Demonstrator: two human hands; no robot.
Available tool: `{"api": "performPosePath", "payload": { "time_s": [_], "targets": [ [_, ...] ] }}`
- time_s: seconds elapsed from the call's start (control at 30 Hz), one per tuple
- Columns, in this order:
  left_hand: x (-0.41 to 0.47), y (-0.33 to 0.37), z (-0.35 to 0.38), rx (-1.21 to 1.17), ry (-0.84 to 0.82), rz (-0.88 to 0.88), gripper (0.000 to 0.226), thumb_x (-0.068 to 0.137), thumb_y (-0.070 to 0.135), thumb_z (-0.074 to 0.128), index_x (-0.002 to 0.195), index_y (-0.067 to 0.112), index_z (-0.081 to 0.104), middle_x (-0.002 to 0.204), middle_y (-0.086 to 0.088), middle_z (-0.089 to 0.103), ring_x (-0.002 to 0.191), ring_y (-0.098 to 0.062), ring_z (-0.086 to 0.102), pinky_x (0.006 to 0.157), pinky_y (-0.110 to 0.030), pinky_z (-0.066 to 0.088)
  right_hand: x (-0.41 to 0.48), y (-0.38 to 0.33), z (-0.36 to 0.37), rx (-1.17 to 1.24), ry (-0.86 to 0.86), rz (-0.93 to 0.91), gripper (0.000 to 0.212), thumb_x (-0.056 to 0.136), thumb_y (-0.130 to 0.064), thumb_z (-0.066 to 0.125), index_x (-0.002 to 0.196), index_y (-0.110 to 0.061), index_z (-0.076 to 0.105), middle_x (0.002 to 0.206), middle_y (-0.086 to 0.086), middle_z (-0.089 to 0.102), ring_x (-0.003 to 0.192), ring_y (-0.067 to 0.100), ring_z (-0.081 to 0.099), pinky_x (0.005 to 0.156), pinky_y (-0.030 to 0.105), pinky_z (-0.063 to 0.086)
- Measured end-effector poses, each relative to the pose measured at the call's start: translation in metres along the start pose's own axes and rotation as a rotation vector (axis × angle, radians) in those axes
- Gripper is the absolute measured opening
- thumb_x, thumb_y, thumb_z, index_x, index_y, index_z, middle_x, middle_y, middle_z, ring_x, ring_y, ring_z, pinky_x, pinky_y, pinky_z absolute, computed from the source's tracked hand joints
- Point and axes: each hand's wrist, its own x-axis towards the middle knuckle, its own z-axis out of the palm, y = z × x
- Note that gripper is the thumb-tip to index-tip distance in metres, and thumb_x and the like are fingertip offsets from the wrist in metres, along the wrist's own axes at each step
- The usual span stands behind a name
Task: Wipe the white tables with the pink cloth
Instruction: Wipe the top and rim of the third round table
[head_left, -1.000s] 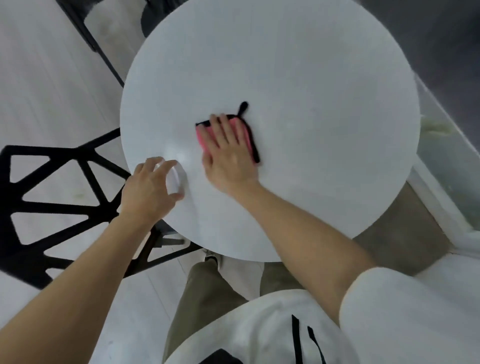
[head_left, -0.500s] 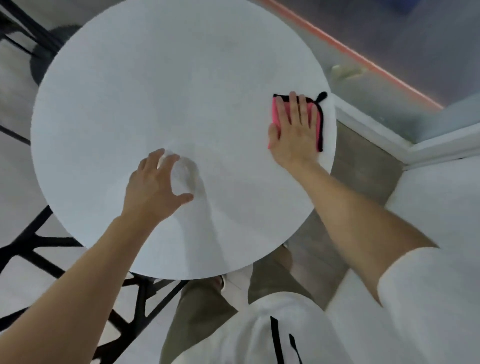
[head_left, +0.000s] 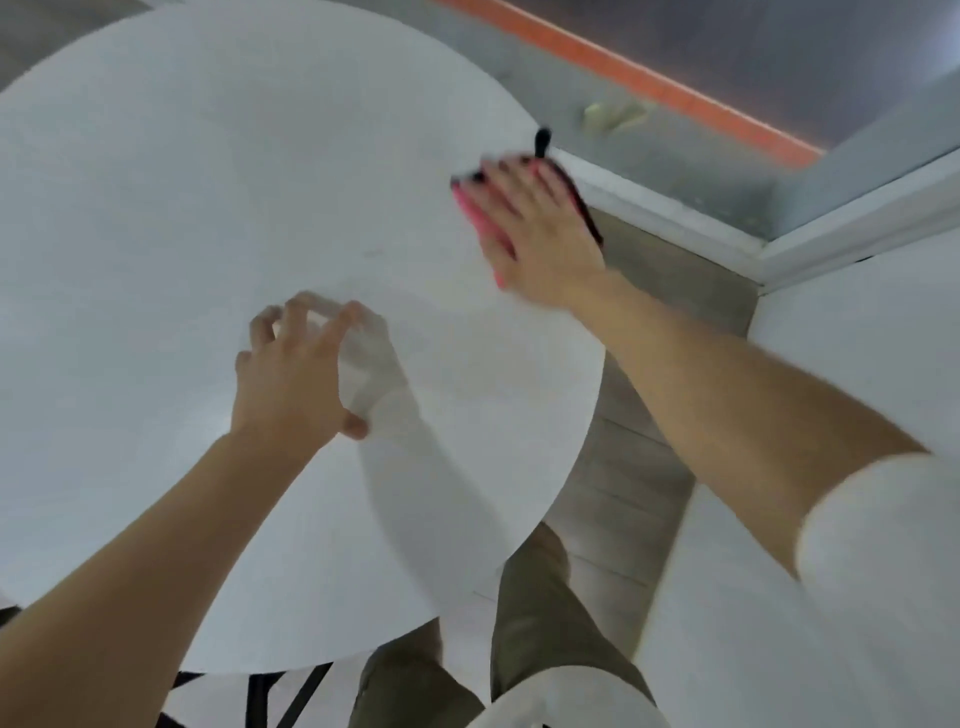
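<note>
The round white table (head_left: 208, 208) fills the left and middle of the head view. The pink cloth (head_left: 475, 215), edged in black with a black loop, lies at the table's far right rim. My right hand (head_left: 540, 234) presses flat on it with straight fingers and covers most of it. My left hand (head_left: 296, 374) rests on the tabletop nearer to me, on arched, spread fingertips, holding nothing. The picture is blurred by motion.
A white window frame (head_left: 675, 218) runs close behind the table's right rim, with an orange stripe (head_left: 675, 93) beyond it. Another white surface (head_left: 857, 338) stands at the right. Black chair legs (head_left: 291, 696) show under the table's near edge, beside my trousers (head_left: 535, 623).
My right hand has slid the cloth from the table's middle out to its right rim. My left hand has stayed braced on the tabletop while the view swung right.
</note>
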Motion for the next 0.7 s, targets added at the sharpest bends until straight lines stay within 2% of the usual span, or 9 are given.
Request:
{"api": "performPosePath", "payload": {
  "time_s": [0.07, 0.13, 0.2, 0.27, 0.37, 0.43, 0.53, 0.63, 0.7],
  "targets": [
    [-0.001, -0.004, 0.002, -0.004, 0.006, -0.016, 0.140, 0.040, 0.045, 0.111, 0.158, 0.042, 0.036, 0.163, -0.006, 0.030, 0.150, -0.044, 0.028, 0.096, -0.064, 0.057, 0.052, -0.016, 0.004, 0.050, -0.068, 0.133, 0.064, 0.111, -0.041, 0.025, 0.173, -0.024, 0.024, 0.180, 0.011, 0.020, 0.167, 0.033, 0.016, 0.136, 0.055, 0.007],
    [-0.001, -0.004, 0.003, -0.009, 0.003, -0.023, 0.143, 0.039, 0.042, 0.111, 0.160, 0.041, 0.037, 0.165, -0.005, 0.029, 0.150, -0.044, 0.028, 0.096, -0.064, 0.058, 0.058, -0.055, 0.005, 0.112, -0.066, 0.143, 0.067, 0.109, -0.040, 0.024, 0.173, -0.022, 0.025, 0.180, 0.013, 0.019, 0.167, 0.034, 0.014, 0.135, 0.057, 0.006],
    [-0.002, -0.003, 0.004, -0.023, -0.008, -0.034, 0.146, 0.036, 0.039, 0.112, 0.162, 0.039, 0.038, 0.166, -0.005, 0.029, 0.149, -0.044, 0.030, 0.095, -0.067, 0.058, 0.017, -0.096, -0.003, 0.155, -0.051, -0.052, 0.064, 0.109, -0.036, 0.030, 0.171, -0.021, 0.031, 0.178, 0.014, 0.024, 0.167, 0.035, 0.017, 0.133, 0.058, 0.009],
    [-0.003, -0.004, 0.005, -0.025, -0.016, -0.028, 0.148, 0.032, 0.036, 0.113, 0.161, 0.038, 0.041, 0.165, -0.006, 0.032, 0.146, -0.046, 0.033, 0.091, -0.069, 0.059, -0.049, -0.109, -0.013, 0.218, -0.116, -0.290, 0.061, 0.112, -0.032, 0.034, 0.172, -0.020, 0.031, 0.179, 0.013, 0.023, 0.168, 0.034, 0.013, 0.134, 0.057, 0.010],
    [-0.003, -0.006, 0.004, -0.005, -0.026, -0.031, 0.151, 0.033, 0.038, 0.113, 0.164, 0.040, 0.038, 0.165, -0.006, 0.033, 0.147, -0.047, 0.033, 0.089, -0.068, 0.060, -0.111, -0.061, -0.018, 0.276, -0.170, -0.440, 0.060, 0.112, -0.032, 0.041, 0.171, -0.025, 0.033, 0.179, 0.008, 0.025, 0.168, 0.030, 0.013, 0.134, 0.057, 0.015],
    [-0.003, -0.004, 0.003, -0.007, -0.028, -0.042, 0.150, 0.036, 0.039, 0.112, 0.165, 0.041, 0.036, 0.167, -0.004, 0.031, 0.149, -0.045, 0.032, 0.090, -0.067, 0.060, -0.100, -0.012, -0.014, 0.195, -0.141, -0.361, 0.060, 0.111, -0.033, 0.043, 0.170, -0.027, 0.034, 0.178, 0.008, 0.028, 0.167, 0.031, 0.019, 0.133, 0.058, 0.018],
    [-0.003, -0.003, 0.003, -0.017, -0.035, -0.055, 0.151, 0.039, 0.039, 0.112, 0.167, 0.043, 0.032, 0.170, 0.000, 0.025, 0.152, -0.043, 0.029, 0.092, -0.066, 0.059, -0.021, 0.021, -0.002, 0.077, -0.035, -0.049, 0.060, 0.111, -0.036, 0.038, 0.170, -0.025, 0.035, 0.176, 0.011, 0.032, 0.165, 0.033, 0.026, 0.133, 0.057, 0.018],
    [-0.005, -0.005, 0.004, -0.003, -0.034, -0.052, 0.152, 0.041, 0.039, 0.111, 0.169, 0.043, 0.029, 0.172, 0.001, 0.021, 0.153, -0.043, 0.027, 0.092, -0.065, 0.059, 0.042, -0.016, 0.003, 0.114, -0.029, 0.237, 0.065, 0.108, -0.039, 0.034, 0.171, -0.023, 0.031, 0.178, 0.014, 0.025, 0.166, 0.034, 0.018, 0.134, 0.056, 0.010],
    [-0.005, -0.005, 0.005, 0.003, -0.032, -0.056, 0.153, 0.042, 0.040, 0.111, 0.170, 0.044, 0.027, 0.173, 0.001, 0.020, 0.154, -0.044, 0.026, 0.093, -0.066, 0.059, 0.028, -0.058, -0.001, 0.159, -0.019, 0.192, 0.066, 0.108, -0.037, 0.035, 0.171, -0.021, 0.031, 0.179, 0.016, 0.023, 0.167, 0.036, 0.017, 0.133, 0.058, 0.010]
  ]
}}
